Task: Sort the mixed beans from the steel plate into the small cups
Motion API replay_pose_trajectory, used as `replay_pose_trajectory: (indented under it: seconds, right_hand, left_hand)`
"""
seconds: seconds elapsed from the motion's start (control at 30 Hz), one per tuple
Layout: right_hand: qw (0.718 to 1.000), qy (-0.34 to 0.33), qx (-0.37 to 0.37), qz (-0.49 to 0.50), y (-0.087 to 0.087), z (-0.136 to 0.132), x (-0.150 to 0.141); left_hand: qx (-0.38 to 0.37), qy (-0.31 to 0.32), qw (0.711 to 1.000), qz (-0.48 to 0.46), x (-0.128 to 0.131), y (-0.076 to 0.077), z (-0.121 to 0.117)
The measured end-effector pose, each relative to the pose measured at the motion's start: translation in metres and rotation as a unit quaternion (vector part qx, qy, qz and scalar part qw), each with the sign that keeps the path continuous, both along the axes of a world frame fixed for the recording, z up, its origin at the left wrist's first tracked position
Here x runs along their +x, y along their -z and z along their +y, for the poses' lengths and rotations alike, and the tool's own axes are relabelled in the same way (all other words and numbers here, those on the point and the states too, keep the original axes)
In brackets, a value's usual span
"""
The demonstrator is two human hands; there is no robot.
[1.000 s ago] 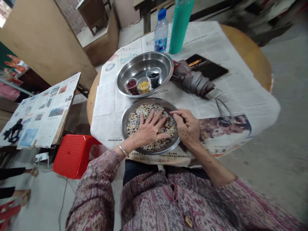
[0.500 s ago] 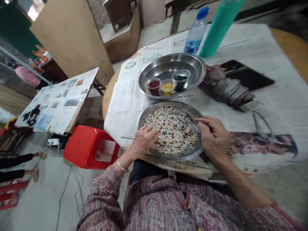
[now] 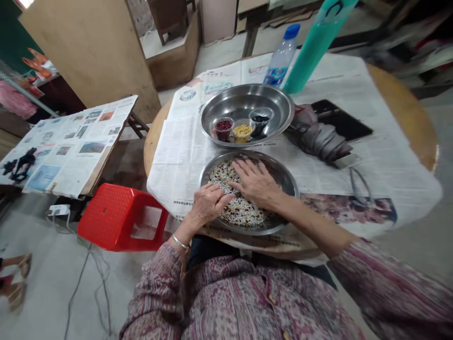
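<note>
Steel plate (image 3: 281, 177) | beans (image 3: 240, 212) under fingers | left hand (image 3: 208, 204) curled, hold unclear | right hand (image 3: 255, 183) spread, empty

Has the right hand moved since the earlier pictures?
Yes: the right hand has moved from the steel plate's rim inward onto the mixed grains.
</note>
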State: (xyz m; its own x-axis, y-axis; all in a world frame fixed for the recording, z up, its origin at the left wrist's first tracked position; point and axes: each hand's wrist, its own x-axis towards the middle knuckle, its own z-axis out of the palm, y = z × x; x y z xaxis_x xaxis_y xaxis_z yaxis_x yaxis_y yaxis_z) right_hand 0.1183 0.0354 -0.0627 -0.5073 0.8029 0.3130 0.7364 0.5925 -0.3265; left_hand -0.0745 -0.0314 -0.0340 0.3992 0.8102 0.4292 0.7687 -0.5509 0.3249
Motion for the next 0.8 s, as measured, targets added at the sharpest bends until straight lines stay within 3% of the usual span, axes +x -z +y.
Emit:
replay_pose_trajectory:
  seconds: [0.1, 0.2, 0.37, 0.47, 0.63, 0.8]
  right_hand:
    - [0.999, -0.035, -0.011, -0.032, 0.008, 0.005, -0.015]
    - [0.990, -0.133, -0.014, -0.038, 0.008, 0.001, -0.019]
    - [0.945, -0.327, -0.018, -0.016, -0.015, -0.023, 0.001]
    - [0.927, -0.374, -0.021, -0.019, -0.028, -0.036, 0.016]
    - [0.926, -0.372, 0.019, -0.063, -0.027, -0.030, 0.015]
    - [0.971, -0.229, 0.047, -0.053, -0.019, -0.001, 0.015]
  left_hand:
    - [0.041, -0.017, 0.997, -0.055, 0.001, 0.001, 0.001]
    - [0.066, -0.051, 0.988, -0.128, 0.001, 0.005, -0.001]
    - [0.064, -0.038, 0.980, -0.187, -0.001, 0.012, -0.004]
    - [0.059, -0.052, 0.973, -0.217, -0.001, 0.014, -0.006]
    - [0.037, -0.083, 0.969, -0.228, -0.001, 0.013, -0.009]
    - [0.041, -0.081, 0.969, -0.230, -0.001, 0.011, -0.009]
